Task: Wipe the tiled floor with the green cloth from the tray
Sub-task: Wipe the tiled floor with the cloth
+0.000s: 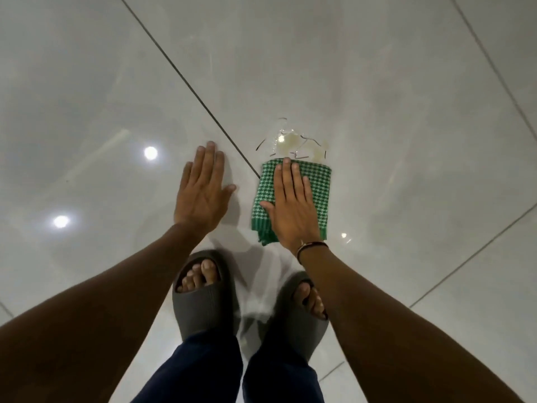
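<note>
The right hand (293, 210) lay flat, fingers straight, pressing the folded green cloth (316, 181) onto the floor (406, 112), its front edge at a small puddle (293, 141). The left hand (200, 193) was spread open alongside, holding nothing. A steady forward push with even pressure would likely take up the liquid.

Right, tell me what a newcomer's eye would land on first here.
The green checked cloth, pressed flat under the right hand, just right of centre on the tiled floor. A yellowish spill lies at its far edge; the left hand is spread flat over bare tile across the grout line.
</note>
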Action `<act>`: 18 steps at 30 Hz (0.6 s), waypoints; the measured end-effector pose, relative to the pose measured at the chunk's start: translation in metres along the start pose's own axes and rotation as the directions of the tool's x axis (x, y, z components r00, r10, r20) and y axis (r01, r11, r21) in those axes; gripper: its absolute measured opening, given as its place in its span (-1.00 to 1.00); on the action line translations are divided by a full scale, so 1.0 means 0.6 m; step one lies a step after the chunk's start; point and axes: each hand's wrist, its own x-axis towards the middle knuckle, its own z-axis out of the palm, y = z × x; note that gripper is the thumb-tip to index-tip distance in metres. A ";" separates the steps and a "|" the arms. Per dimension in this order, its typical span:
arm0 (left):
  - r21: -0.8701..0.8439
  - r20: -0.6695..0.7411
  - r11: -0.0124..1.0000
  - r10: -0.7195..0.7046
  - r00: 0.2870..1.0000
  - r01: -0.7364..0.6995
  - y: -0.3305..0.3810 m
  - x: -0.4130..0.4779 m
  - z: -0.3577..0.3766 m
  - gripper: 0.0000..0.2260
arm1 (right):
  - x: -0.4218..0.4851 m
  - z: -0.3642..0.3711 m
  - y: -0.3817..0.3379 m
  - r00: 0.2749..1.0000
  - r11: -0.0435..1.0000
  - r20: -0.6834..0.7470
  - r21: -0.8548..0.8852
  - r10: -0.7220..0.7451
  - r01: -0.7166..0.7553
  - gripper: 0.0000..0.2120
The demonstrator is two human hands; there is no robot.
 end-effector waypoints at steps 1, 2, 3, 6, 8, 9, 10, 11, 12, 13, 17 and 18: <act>0.033 -0.006 0.999 0.034 0.999 -0.034 -0.011 0.006 0.011 -0.21 | 0.008 0.014 -0.005 0.999 0.999 -0.023 0.002 0.033 -0.033 -0.17; 0.053 -0.020 0.997 0.065 0.998 -0.064 -0.020 0.009 0.021 -0.20 | 0.012 0.025 -0.008 0.997 0.998 -0.056 -0.002 0.060 -0.060 -0.18; 0.063 -0.042 0.994 0.087 0.995 -0.084 -0.025 0.010 0.031 -0.20 | 0.014 0.034 -0.009 0.994 0.998 -0.092 -0.005 0.067 -0.067 -0.19; 0.083 -0.108 0.992 0.109 0.988 -0.100 -0.032 0.012 0.050 -0.19 | 0.007 0.049 0.017 0.994 0.999 -0.096 -0.032 -0.047 0.044 -0.17; 0.091 -0.122 0.991 0.106 0.987 -0.095 -0.035 0.013 0.052 -0.19 | -0.016 0.056 0.051 0.993 0.993 -0.068 -0.071 -0.099 0.095 -0.15; 0.103 -0.133 0.990 0.110 0.985 -0.097 -0.035 0.014 0.053 -0.19 | -0.029 0.058 0.070 0.996 0.995 -0.056 -0.071 -0.073 0.069 -0.15; 0.119 -0.147 0.988 0.116 0.982 -0.099 -0.033 0.014 0.055 -0.19 | -0.036 0.058 0.087 0.999 0.999 -0.049 -0.051 -0.014 0.011 -0.15; 0.132 -0.162 0.986 0.121 0.979 -0.100 -0.034 0.015 0.057 -0.19 | -0.035 0.053 0.098 0.996 0.998 -0.061 -0.028 0.059 -0.061 -0.15; 0.139 -0.182 0.985 0.124 0.976 -0.099 -0.037 0.015 0.061 -0.19 | -0.025 0.046 0.101 0.988 0.992 -0.087 -0.014 0.127 -0.128 -0.16; 0.145 -0.205 0.985 0.127 0.971 -0.098 -0.038 0.015 0.065 -0.19 | -0.004 0.036 0.100 0.977 0.984 -0.121 -0.003 0.174 -0.176 -0.17; 0.154 -0.219 0.983 0.137 0.966 -0.104 -0.039 0.017 0.073 -0.21 | 0.080 0.017 0.065 0.979 0.993 -0.168 0.006 0.118 -0.119 -0.19; 0.154 -0.219 0.982 0.143 0.965 -0.110 -0.039 0.016 0.070 -0.20 | 0.072 0.024 0.053 0.988 0.999 -0.149 -0.014 0.038 -0.041 -0.18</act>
